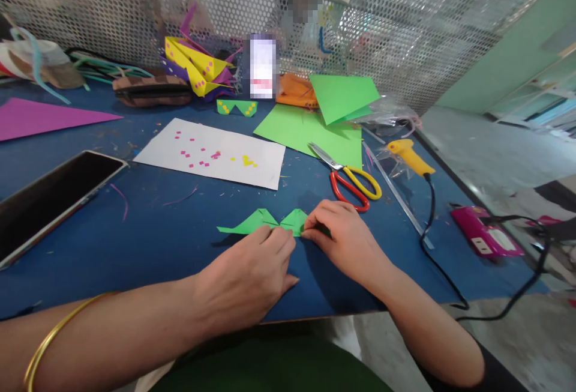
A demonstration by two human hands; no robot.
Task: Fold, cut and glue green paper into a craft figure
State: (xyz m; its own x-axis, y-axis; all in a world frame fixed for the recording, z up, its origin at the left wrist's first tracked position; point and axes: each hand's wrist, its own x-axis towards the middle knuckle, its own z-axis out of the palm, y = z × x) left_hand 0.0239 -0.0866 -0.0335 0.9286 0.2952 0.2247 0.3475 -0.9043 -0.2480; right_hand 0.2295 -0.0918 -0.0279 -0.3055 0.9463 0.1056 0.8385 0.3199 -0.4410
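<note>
Folded green strip point(256, 221) lies at the fingertips of both hands; right hand point(344, 230) pinches its right end, thumb to forefinger; left hand point(252, 266) has fingers bent down onto its near edge, thumb standing clear, can't tell if it grips; two peaks already formed, so folding looks well along; tail left of left fingers looks unfolded; no squares visible on it; similar green piece point(225, 108), well beyond left hand, carries yellow ones; loose squares sit on white sheet point(265, 170) past left hand; scissors point(326, 158) beyond right hand, untouched.
</note>
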